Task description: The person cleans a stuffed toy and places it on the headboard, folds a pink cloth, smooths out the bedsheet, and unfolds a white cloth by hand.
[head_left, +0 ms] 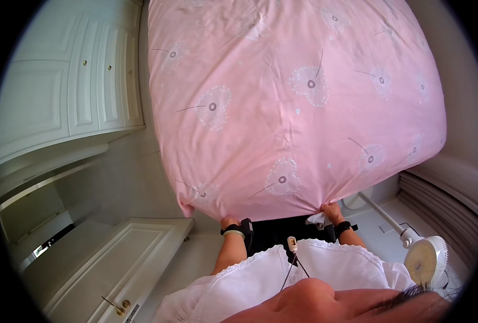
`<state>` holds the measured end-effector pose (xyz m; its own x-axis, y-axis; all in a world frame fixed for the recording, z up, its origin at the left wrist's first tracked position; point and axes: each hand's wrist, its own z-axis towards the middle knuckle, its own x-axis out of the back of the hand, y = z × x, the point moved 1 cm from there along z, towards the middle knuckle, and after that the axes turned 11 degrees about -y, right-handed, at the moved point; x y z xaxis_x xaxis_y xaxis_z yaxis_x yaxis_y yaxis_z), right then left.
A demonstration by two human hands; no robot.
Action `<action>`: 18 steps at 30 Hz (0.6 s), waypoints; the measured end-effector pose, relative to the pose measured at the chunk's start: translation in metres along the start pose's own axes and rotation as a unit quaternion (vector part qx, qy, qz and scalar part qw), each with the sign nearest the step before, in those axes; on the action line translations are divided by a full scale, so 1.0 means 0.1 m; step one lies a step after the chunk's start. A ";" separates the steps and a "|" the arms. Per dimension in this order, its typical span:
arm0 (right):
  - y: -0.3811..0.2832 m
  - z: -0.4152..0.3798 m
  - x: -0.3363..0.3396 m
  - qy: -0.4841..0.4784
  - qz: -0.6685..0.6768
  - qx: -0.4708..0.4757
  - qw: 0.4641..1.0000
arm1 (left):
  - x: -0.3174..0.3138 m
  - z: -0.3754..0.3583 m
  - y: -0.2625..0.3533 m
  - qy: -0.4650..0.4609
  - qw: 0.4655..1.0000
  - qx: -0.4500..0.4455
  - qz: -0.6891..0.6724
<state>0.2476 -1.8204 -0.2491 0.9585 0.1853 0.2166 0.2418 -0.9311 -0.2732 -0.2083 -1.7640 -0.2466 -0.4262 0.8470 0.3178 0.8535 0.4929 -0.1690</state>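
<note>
White panelled wardrobe doors (72, 91) stand at left, w/ a white fan (425, 258) low at right. Left hand (229, 221) and right hand (331, 211) are both closed on the lower edge of the big pink fabric duvet w/ dandelion print (293, 102), which hangs spread out in front of the person.

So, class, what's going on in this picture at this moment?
A person is holding up a large pink duvet printed with heart-shaped dandelion motifs, spread wide in front of them. The left hand grips its lower edge near one corner, and the right hand grips the same edge further along. Both wrists wear dark straps. White cupboards stand to the left, and a white door shows below them.
</note>
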 end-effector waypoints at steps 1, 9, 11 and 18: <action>-0.09 -0.13 0.03 0.003 -0.024 0.005 1.000 | 0.02 -0.09 0.06 -0.026 0.999 0.035 0.006; -0.04 -0.11 0.01 0.057 -0.161 0.005 0.985 | -0.35 0.12 -0.04 -0.003 0.999 0.052 -0.016; -0.22 -0.16 0.01 0.059 -0.136 0.001 0.989 | -0.40 0.23 -0.05 -0.005 0.998 0.065 -0.003; -0.04 0.05 -0.06 0.034 -0.101 -0.014 0.994 | -0.53 0.62 -0.05 -0.014 0.995 0.088 0.036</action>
<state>0.2420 -1.8166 -0.2539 0.8785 0.3477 0.3275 0.4221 -0.8862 -0.1913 -0.2088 -1.7987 -0.3206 -0.3752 0.8856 0.2735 0.8175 0.4553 -0.3528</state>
